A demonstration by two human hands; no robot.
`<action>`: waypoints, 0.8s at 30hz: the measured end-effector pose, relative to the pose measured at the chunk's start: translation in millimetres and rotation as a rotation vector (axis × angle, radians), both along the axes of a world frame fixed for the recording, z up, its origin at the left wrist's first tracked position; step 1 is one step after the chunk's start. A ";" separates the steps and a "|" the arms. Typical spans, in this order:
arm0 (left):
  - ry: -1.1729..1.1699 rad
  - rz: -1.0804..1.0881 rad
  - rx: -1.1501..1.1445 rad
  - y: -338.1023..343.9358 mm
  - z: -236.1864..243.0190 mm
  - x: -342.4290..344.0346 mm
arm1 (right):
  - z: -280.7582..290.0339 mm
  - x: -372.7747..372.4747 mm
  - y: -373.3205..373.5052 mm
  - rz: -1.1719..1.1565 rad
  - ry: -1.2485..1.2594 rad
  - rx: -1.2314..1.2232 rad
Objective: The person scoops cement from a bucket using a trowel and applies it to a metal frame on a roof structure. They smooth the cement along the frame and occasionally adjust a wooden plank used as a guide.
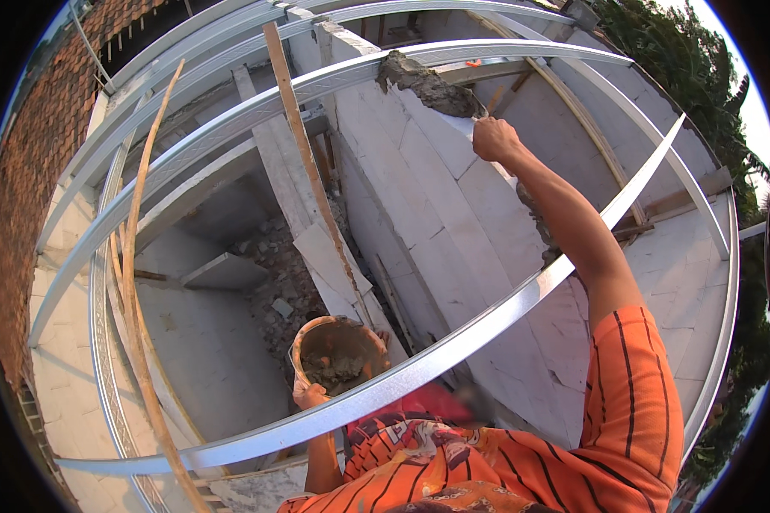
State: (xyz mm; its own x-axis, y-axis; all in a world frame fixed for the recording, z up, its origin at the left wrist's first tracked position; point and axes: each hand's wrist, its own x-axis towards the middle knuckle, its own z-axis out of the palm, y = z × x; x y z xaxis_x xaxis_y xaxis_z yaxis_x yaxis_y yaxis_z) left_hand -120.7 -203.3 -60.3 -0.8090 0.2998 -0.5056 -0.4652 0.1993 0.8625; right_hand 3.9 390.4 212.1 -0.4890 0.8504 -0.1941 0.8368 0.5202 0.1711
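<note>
Mortar (423, 85) sits in a wet grey heap at the top edge of the white block wall (453, 248), just above and left of the right hand (494, 138). That hand is closed tight around a trowel (462, 120), blade tip buried in the heap. Down low, the left hand (310, 397) grips the rim of an orange bucket (338, 355), more grey mix inside it. Metal roof battens (453, 342) sweep across everything; one crosses right in front of the raised forearm and over the bucket's lower edge. A wooden lath (304, 150) leans just left of the wall, rubble (278, 291) scattered beyond the bucket. The trowel handle is hidden inside the fist, and the left fingers are hard to make out behind the batten.
</note>
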 end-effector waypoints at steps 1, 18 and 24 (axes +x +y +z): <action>0.001 -0.046 0.011 -8.3 -29.8 -0.2 | 7.3 9.6 -8.6 0.012 0.006 0.016; -0.077 -0.027 0.057 46.9 32.8 17.9 | 27.8 -27.6 53.3 0.029 -0.053 0.198; -0.093 0.027 0.100 23.2 -7.0 10.9 | 12.5 38.6 16.3 0.122 -0.141 0.287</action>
State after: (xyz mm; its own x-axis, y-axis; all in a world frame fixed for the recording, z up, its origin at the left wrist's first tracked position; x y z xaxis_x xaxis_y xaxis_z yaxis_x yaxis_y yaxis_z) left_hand -109.7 -180.1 -67.3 -0.7685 0.3315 -0.5473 -0.5480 0.1007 0.8304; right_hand 42.5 406.8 224.6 -0.5760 0.8170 -0.0282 0.7291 0.5290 0.4342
